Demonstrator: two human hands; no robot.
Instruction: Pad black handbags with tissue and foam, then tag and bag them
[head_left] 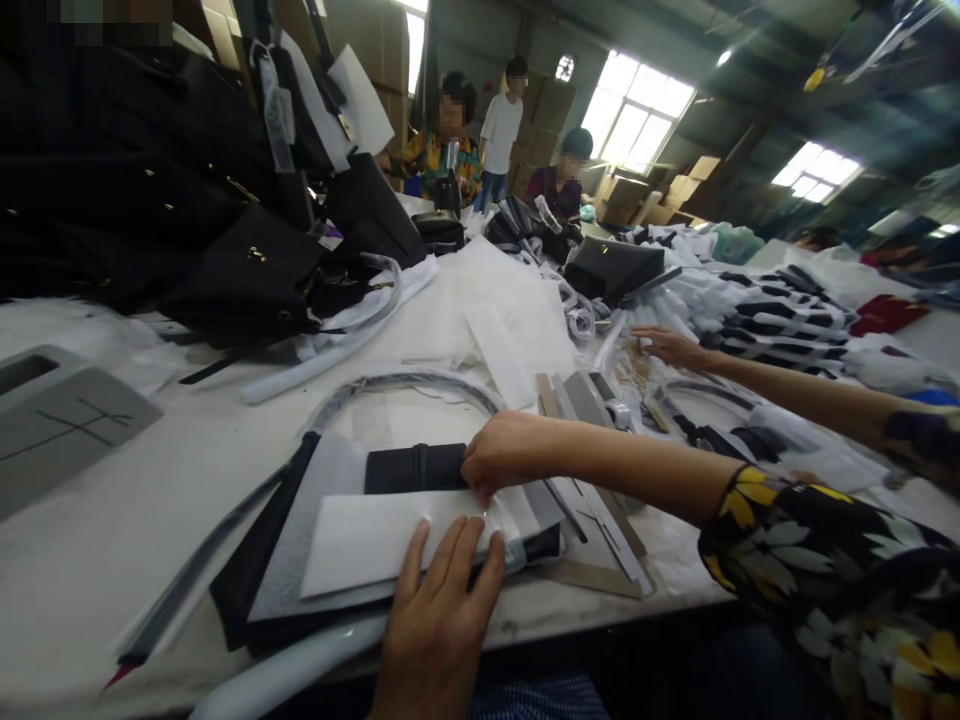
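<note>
Flat on the table in front of me lies a black bag [236, 595], its arched handle [409, 380] wrapped in clear plastic. A pale foam sheet [289, 560] covers it, with a folded white sheet [360, 545] and a black strap-like piece [394, 470] on top. My left hand [442, 610] rests, fingers spread, on the near edge of the white sheet. Fingers bent and drawn together, my right hand [510, 455] is at the sheet's right part, beside the black piece. What its fingertips pinch is too small to make out.
A co-worker's hand [671, 348] reaches in from the right. Cardboard strips [607, 540] lie right of the bag. Black bags [247, 250] are heaped at left, beside a grey box [67, 430]. Wrapped pieces [780, 310] pile up at right. Several people stand or sit beyond.
</note>
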